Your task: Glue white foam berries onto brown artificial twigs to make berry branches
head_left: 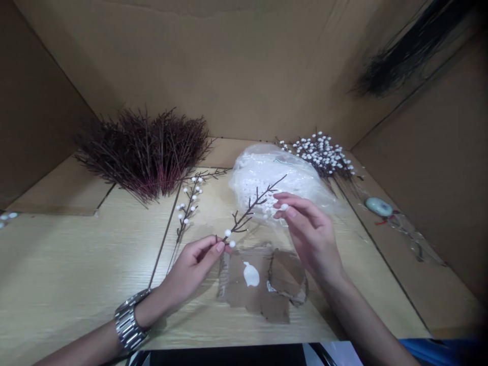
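Observation:
My left hand [200,262] pinches the lower end of a brown artificial twig [247,211], which slants up to the right. Two white beads [227,233] sit on the twig close to my fingers; its upper side shoots are bare. Between the thumb and fingertips of my right hand [310,231] is a single white bead [284,207], held just right of the twig and apart from it. Below both hands lies a torn piece of cardboard [238,292] with a white glue blob [251,274] on it. Behind the twig rests a clear plastic bag [282,168] of white beads.
A dense pile of bare twigs [152,152] stands at the back left. One beaded twig [186,206] lies left of the bag, and a beaded bunch [322,152] lies behind it. At right are a pale green oval object [378,207] and glasses [412,234]. Cardboard walls [229,66] enclose the table.

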The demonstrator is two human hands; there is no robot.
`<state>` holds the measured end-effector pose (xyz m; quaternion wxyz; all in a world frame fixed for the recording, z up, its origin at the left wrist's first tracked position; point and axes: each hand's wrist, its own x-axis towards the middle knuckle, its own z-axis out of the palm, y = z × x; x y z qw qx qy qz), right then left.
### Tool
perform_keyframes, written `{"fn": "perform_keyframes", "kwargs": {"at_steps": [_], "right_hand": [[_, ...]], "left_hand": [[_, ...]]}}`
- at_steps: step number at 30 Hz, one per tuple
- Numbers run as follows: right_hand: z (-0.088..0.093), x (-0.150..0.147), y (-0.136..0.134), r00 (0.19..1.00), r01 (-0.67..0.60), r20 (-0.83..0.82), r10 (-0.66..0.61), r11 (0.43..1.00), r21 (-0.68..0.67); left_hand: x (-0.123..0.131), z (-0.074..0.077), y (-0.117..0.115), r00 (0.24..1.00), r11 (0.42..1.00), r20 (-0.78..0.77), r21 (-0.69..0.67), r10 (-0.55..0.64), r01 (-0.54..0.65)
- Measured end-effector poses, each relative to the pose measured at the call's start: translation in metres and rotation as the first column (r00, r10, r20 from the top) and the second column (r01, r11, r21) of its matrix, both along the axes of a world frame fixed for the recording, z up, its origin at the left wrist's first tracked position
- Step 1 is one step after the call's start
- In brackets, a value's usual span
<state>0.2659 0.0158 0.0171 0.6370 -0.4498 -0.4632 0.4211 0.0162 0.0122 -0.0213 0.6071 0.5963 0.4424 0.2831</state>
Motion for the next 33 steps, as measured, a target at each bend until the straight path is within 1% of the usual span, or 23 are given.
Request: {"fn": "perform_keyframes", "kwargs": {"at_steps": [3, 7, 9, 13, 16, 18, 20, 23, 26, 29, 33], "right_hand": [[0.009, 0.011, 0.004, 0.994, 0.01, -0.108, -0.011, 1.0, -0.012], [0.014, 0.019, 0.006, 0.989, -0.032, -0.143, 0.032, 0.999, 0.003], [0.015, 0.02, 0.006, 0.992, -0.017, -0.124, 0.021, 0.999, 0.031], [0.014, 0.021, 0.005, 0.998, 0.056, -0.027, -0.054, 0.995, 0.083], [0.015, 0.02, 0.005, 0.995, 0.095, 0.022, -0.098, 0.99, 0.099], [0.016, 0.018, 0.005, 0.989, 0.128, 0.058, -0.135, 0.986, 0.109], [0.018, 0.017, 0.003, 0.98, 0.158, 0.109, -0.17, 0.981, 0.108], [0.022, 0.015, 0.001, 0.97, 0.174, 0.156, -0.188, 0.979, 0.103], [0.025, 0.014, -0.002, 0.975, 0.162, 0.139, -0.175, 0.982, 0.102], [0.028, 0.014, -0.003, 0.978, 0.152, 0.127, -0.163, 0.984, 0.092], [0.031, 0.015, -0.005, 0.978, 0.152, 0.125, -0.165, 0.983, 0.107]], "left_hand": [[0.001, 0.005, 0.001, 0.998, 0.998, -0.064, 0.051, -0.028, 0.031], [0.003, 0.011, 0.001, 0.991, 0.992, -0.108, 0.091, -0.082, 0.092], [0.004, 0.013, 0.001, 0.99, 0.99, -0.106, 0.091, -0.098, 0.107], [0.002, 0.011, -0.001, 0.991, 0.993, -0.084, 0.054, -0.101, 0.106], [-0.001, 0.009, -0.001, 0.993, 0.991, -0.053, 0.083, -0.101, 0.105], [-0.001, 0.01, 0.001, 0.996, 0.987, -0.044, 0.136, -0.08, 0.086], [0.002, 0.016, 0.003, 0.999, 0.98, -0.037, 0.191, -0.039, 0.046], [0.011, 0.032, 0.006, 0.998, 0.959, -0.037, 0.281, 0.043, -0.031], [0.023, 0.047, 0.007, 0.994, 0.936, -0.066, 0.347, 0.085, -0.057], [0.033, 0.054, 0.008, 0.992, 0.927, -0.084, 0.37, 0.098, -0.061], [0.038, 0.054, 0.009, 0.988, 0.936, -0.097, 0.343, 0.116, -0.076]]}}
